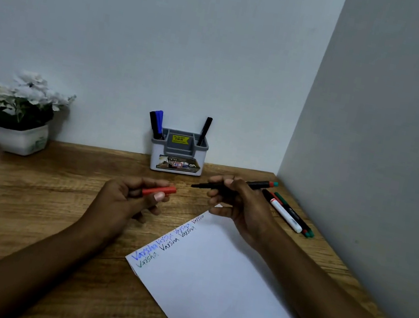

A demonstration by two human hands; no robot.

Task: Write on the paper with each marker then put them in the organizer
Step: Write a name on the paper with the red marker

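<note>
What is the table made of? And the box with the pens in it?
The table looks like wood or a wood-look laminate: brown with grain lines and a matte surface. The box looks like smooth plastic, white with a grey top, moulded compartments and stickers on it.

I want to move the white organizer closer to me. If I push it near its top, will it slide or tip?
The organizer looks like light plastic, so it should probably slide easily on the wooden table. It is wider than tall, so tipping seems unlikely, though the markers standing high in it may rattle or lean. A low push seems safer.
</note>
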